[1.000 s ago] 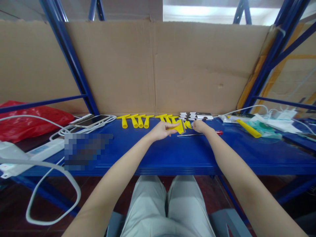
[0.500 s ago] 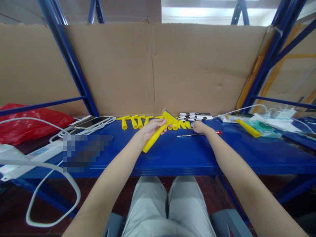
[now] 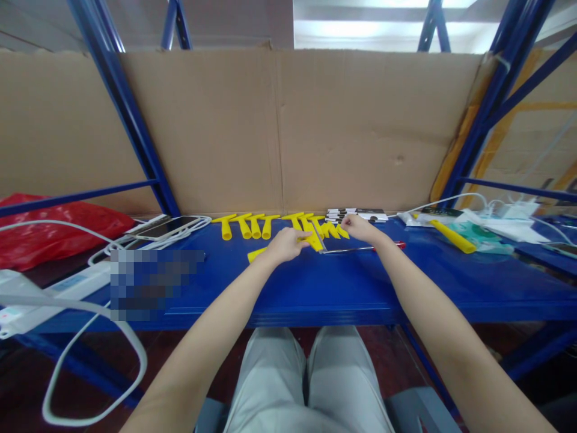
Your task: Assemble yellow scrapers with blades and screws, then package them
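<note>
Showing plain bright yellow, with a flared head and a thin greyish blade edge, the scraper point(image 3: 314, 242) is held slantwise just left of the screwdriver point(image 3: 365, 249), its edge close by that tool's tip; whether the two touch, I cannot tell. Its handle runs back under the left hand point(image 3: 287, 243), the end poking out on the side away from the screwdriver. The left hand's fingers are wrapped around the scraper, fingertips near the head. The right hand point(image 3: 359, 228) is just beyond the screwdriver's shaft, fingers curled in beside some small yellow pieces point(image 3: 332, 231); whether they pinch anything is hidden. Beyond the screwdriver sits a stack of black-and-white packets point(image 3: 342, 215), and well to its left, a row of yellow handles point(image 3: 226, 230) on the blue bench top point(image 3: 333, 288).
</note>
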`<state>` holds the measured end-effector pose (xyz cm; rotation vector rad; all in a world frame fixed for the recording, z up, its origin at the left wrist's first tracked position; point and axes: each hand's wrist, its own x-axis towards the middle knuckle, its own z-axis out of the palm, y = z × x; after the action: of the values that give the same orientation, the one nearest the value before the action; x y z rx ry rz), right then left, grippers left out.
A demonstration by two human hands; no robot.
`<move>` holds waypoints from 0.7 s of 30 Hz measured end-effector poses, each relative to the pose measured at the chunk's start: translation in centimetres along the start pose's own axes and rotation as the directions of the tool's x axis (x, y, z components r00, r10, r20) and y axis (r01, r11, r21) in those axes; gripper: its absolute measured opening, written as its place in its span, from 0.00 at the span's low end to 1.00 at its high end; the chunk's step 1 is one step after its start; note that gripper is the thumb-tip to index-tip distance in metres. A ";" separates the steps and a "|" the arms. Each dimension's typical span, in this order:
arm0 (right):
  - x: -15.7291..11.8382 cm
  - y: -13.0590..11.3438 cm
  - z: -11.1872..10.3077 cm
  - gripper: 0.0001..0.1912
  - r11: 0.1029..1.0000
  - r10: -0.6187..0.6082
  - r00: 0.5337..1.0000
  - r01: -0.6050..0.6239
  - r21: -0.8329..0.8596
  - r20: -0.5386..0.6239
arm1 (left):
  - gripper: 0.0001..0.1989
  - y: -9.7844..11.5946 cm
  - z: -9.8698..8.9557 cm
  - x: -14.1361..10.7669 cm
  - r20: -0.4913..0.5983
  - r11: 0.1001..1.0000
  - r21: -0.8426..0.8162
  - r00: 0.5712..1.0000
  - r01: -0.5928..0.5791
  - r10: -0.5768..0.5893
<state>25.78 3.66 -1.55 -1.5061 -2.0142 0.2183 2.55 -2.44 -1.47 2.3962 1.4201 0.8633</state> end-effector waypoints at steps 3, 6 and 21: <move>-0.1 -0.8 0.5 0.04 0.978 -0.076 0.997 0.076 0.192 -0.009 | 0.17 0.3 0.8 -0.2 0.061 0.970 0.202 0.991 -0.133 0.123; -0.4 -1.8 0.9 0.03 0.936 -0.159 0.987 0.142 0.321 0.028 | 0.16 0.7 1.2 -0.4 0.104 0.929 0.298 0.975 -0.219 0.197; -0.1 -2.3 2.6 0.07 0.870 -0.462 0.885 0.464 0.167 -0.053 | 0.16 0.5 1.9 -0.4 0.116 0.890 0.340 0.952 -0.305 0.282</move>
<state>22.51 3.38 -2.55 -0.8766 -2.2145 0.1804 3.90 -2.87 -2.96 2.9404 1.2996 0.6230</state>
